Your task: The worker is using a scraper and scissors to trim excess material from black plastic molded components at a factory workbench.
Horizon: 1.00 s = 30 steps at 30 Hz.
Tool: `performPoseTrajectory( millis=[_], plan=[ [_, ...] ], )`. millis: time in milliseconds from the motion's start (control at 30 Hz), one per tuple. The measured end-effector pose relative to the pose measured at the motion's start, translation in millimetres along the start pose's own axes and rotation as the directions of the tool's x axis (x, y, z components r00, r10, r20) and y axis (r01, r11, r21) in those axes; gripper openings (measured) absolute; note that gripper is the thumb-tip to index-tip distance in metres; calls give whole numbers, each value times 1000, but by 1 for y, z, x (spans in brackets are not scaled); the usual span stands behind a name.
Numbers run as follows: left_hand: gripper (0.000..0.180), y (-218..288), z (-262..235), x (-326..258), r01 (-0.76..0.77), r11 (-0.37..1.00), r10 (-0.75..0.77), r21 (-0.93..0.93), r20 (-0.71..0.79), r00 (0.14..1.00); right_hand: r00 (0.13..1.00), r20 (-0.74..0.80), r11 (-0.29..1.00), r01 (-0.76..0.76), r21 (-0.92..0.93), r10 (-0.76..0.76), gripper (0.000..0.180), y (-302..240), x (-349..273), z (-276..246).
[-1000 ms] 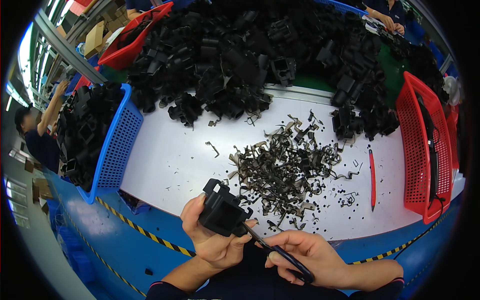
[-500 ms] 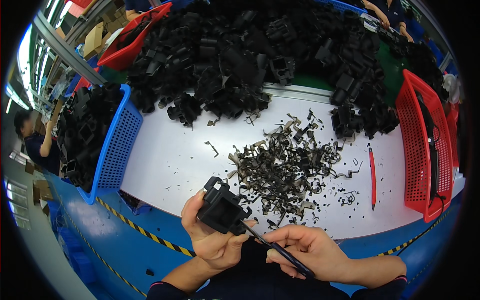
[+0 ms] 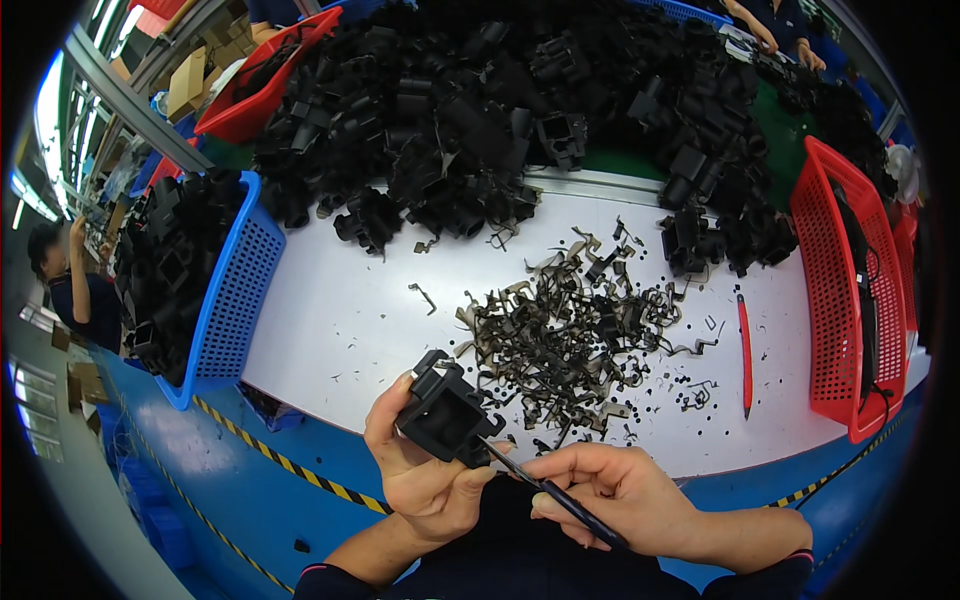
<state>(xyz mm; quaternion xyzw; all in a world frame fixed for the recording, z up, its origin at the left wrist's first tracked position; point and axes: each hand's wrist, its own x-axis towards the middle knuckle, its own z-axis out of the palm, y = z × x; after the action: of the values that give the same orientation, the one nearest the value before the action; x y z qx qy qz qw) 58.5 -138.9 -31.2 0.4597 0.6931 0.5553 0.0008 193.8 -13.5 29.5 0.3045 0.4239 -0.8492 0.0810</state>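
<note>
My left hand (image 3: pixel 425 490) grips a black molded plastic part (image 3: pixel 440 422), a squarish hollow housing with its opening turned up toward me. Fingers and thumb close around its left and lower sides. In my right hand (image 3: pixel 625 502) is a dark-handled tool (image 3: pixel 575 515) with a narrow metal blade. Its tip meets the lower right corner of the housing, close to my left thumb; the exact contact point is too small to make out. Beyond both hands, a heap of black plastic scraps (image 3: pixel 560 340) lies on the white tabletop (image 3: pixel 330 300).
Many black plastic parts (image 3: pixel 450 120) are piled along the far side. A blue basket (image 3: pixel 235 290) of parts stands left, a red basket (image 3: pixel 830 300) right, near a red pen-shaped stick (image 3: pixel 745 355). Another red basket (image 3: pixel 240 115) sits far left. Other people work at the far edges.
The housing has tilted slightly in my left hand, and the tool's tip has shifted a little at its corner. At the far left, a person's arm has risen.
</note>
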Motion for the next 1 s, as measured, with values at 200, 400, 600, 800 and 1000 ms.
performPoseTrajectory(
  millis=[200,400,600,800,1000],
  plan=[
    [32,3,0,3,29,1000,-29,-11,-6,1000,1000,4,1000,17,21,-17,31,-1,1,1],
    [41,4,2,4,56,998,-56,-17,-28,998,999,5,998,53,-37,-53,31,0,2,0],
    [19,0,1,2,17,987,-17,-158,-2,1000,995,-7,989,95,-117,-97,29,-4,2,-1],
    [20,0,1,3,18,981,-19,-195,-4,1000,995,-8,982,100,-159,-103,29,-7,2,-4],
    [19,0,0,5,23,976,-20,-217,18,1000,994,11,978,111,-179,-110,29,-10,1,-7]
  ],
)
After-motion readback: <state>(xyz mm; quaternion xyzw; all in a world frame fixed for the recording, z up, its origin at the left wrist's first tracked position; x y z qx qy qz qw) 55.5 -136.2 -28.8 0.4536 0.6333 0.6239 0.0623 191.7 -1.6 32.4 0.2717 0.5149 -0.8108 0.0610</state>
